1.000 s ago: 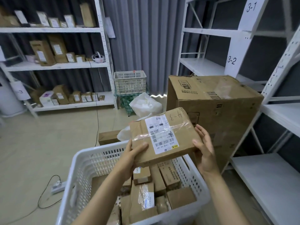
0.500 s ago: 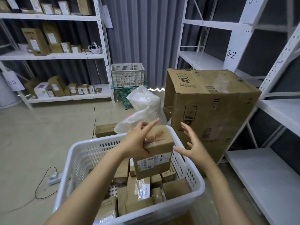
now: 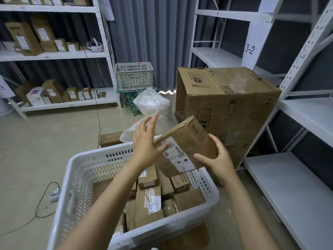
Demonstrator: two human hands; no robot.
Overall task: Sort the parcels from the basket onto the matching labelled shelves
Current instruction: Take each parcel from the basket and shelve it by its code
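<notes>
A brown cardboard parcel (image 3: pixel 189 139) with a white label on its lower face is held tilted above the white plastic basket (image 3: pixel 86 165). My right hand (image 3: pixel 216 159) grips its lower right corner, thumb under the labelled face. My left hand (image 3: pixel 146 141) is at the parcel's left edge with its fingers straight and pointing up, the thumb touching the label. Several more taped cardboard parcels (image 3: pixel 149 204) lie inside the basket. A white shelf unit on the right carries a label reading 3-2 (image 3: pixel 250 49).
A large open cardboard box (image 3: pixel 227 103) stands just beyond the basket, beside the right shelves (image 3: pixel 288 177). A white plastic bag (image 3: pixel 153 105) and a flat carton (image 3: pixel 110 138) lie on the floor. Left shelves (image 3: pixel 68 103) hold parcels. A grey crate (image 3: pixel 134 76) stands at the curtain; a power strip (image 3: pixel 54 194) lies left.
The parcel was turned over and tilted above the basket. My right hand, open beside it half a second ago, now grips its corner; my left hand's fingers have straightened off it.
</notes>
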